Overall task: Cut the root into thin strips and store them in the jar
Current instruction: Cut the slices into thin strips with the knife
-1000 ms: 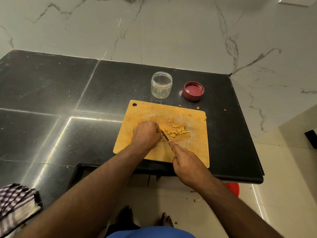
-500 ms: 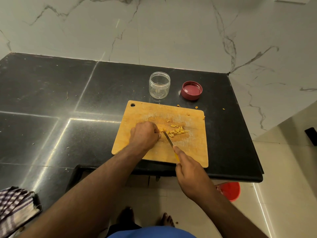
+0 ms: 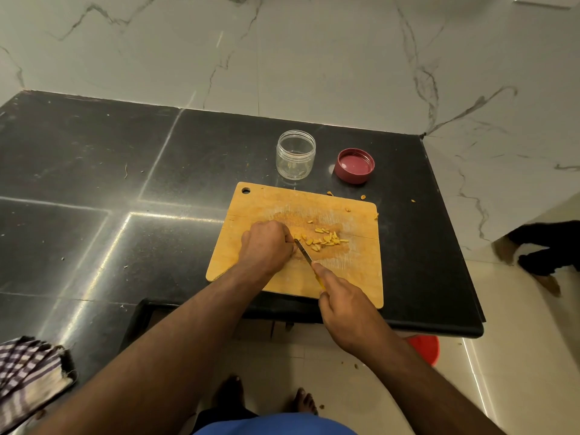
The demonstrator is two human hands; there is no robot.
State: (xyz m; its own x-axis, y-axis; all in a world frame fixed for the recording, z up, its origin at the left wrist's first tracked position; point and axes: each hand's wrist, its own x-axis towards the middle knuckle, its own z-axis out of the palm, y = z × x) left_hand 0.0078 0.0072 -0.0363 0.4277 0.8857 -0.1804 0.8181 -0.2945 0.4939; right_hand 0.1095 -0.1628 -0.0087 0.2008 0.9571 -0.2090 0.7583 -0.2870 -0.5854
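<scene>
The right hand [image 3: 348, 304], in the lower middle of the frame, has its fingers curled round the yellow handle of a knife [image 3: 303, 252], with the forefinger stretched along the top toward the blade. The thin blade slants up and to the left, and its tip ends right against the left hand [image 3: 266, 246]. That hand sits knuckles up at the centre of the frame, fingers curled down onto the board [image 3: 251, 211]; whatever piece of root it may be pinching is hidden beneath the fingers, so I cannot tell what it holds.

Just right of the blade lies a loose heap of cut yellow strips [image 3: 324, 239], near the middle of the board. A few stray bits lie by the board's upper right corner and on the counter [image 3: 94, 171] just past it. The board is pale wood with a hole in its upper left corner, and its near edge lies close to the counter's front edge.

Above the board, the clear jar [image 3: 295, 154] stands upright with its mouth uncovered and nothing visible inside. Its red lid [image 3: 354, 165] lies to the right of it, inner side up, apart from the jar.

A checked cloth [image 3: 28, 375] lies at the lower left edge of the frame. The person's bare feet show on the tiled floor at the bottom, and a red tub [image 3: 425, 348] shows under the counter's edge at lower right.
</scene>
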